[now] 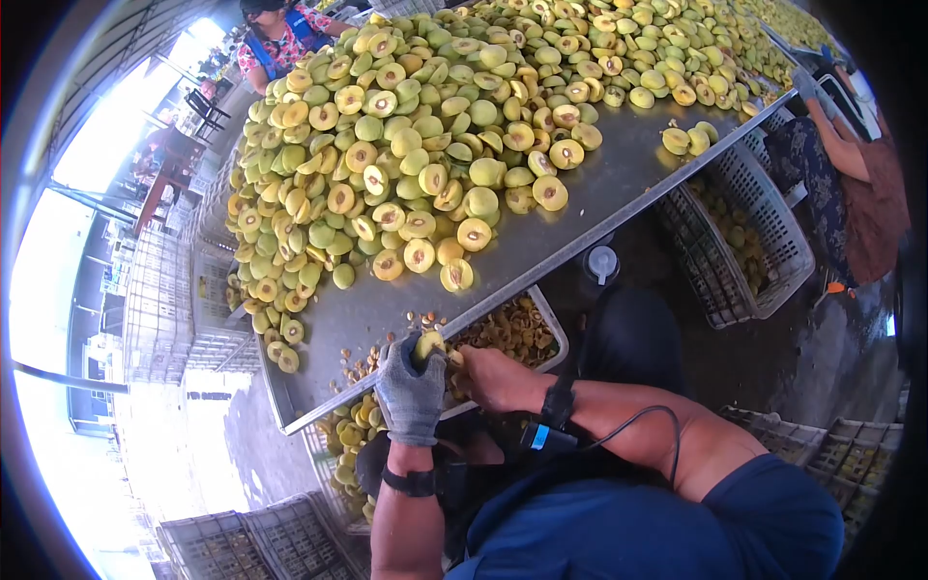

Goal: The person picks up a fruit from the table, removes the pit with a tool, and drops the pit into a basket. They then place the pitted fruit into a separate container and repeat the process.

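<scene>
My left hand (pixel 410 389), in a grey work glove, is closed around a yellow-green stone-fruit half (pixel 429 345) above the table's near edge. My bare right hand (pixel 495 379) is closed right beside it, its fingertips at the fruit; what they grip is hidden. A large heap of halved stone fruit (pixel 416 174) covers much of the metal table (pixel 517 253), many halves showing brown pits or hollows. Loose pits (pixel 360 365) lie near my left hand. Below my hands stands a white-rimmed bin (pixel 551 324) of brownish pieces, and a crate of fruit halves (pixel 350 445) is beside it.
A plastic crate (pixel 773 261) with fruit stands under the table at the right. Stacked crates (pixel 159 300) are at the left, more crates (pixel 261 541) at lower left. A co-worker (pixel 285 43) is behind the heap, another person (pixel 851 184) at the right. A lidded container (pixel 601 263) sits below the edge.
</scene>
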`<state>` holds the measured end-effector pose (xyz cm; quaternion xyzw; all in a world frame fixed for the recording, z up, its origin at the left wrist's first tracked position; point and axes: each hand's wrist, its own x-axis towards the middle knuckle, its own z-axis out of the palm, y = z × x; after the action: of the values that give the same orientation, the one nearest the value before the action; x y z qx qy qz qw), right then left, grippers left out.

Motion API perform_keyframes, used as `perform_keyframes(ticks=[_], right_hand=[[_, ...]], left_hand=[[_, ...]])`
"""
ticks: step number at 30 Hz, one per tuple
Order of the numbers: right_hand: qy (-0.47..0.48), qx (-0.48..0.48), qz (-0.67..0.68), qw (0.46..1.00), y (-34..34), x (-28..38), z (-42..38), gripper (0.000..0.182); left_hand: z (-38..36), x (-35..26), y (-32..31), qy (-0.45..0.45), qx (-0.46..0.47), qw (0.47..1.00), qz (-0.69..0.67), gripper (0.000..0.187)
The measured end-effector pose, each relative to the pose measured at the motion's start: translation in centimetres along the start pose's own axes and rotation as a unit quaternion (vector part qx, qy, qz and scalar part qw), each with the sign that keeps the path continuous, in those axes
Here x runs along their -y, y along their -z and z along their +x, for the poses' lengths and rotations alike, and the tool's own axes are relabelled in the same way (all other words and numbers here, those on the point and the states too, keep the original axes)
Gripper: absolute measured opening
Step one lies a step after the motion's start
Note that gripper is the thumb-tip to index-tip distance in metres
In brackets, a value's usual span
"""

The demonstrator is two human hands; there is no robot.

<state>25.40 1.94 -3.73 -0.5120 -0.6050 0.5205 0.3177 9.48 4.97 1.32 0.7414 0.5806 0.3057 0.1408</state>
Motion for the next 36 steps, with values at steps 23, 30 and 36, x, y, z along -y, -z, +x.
perform_keyframes(ticks=[23,30,36], right_hand=[[-0.003,0.242,0.13,0.962,0.3,1.8,-0.6,0.015],[0.141,0.049,0.015,0.989,-1.8,-0.1,-0.7,0.016],[0.132,0.076,-0.007,0.988,-2.2,-0.5,-0.4,0.017]], left_hand=[[-4.0,3.7,-1.7,0.108,-0.076,0.936,-0.328,0.03],[-2.3,3.7,-1.3,-0.073,-0.034,0.991,-0.105,0.027],[-3.1,4.5,-3.7,0.174,-0.068,0.918,-0.35,0.029]])
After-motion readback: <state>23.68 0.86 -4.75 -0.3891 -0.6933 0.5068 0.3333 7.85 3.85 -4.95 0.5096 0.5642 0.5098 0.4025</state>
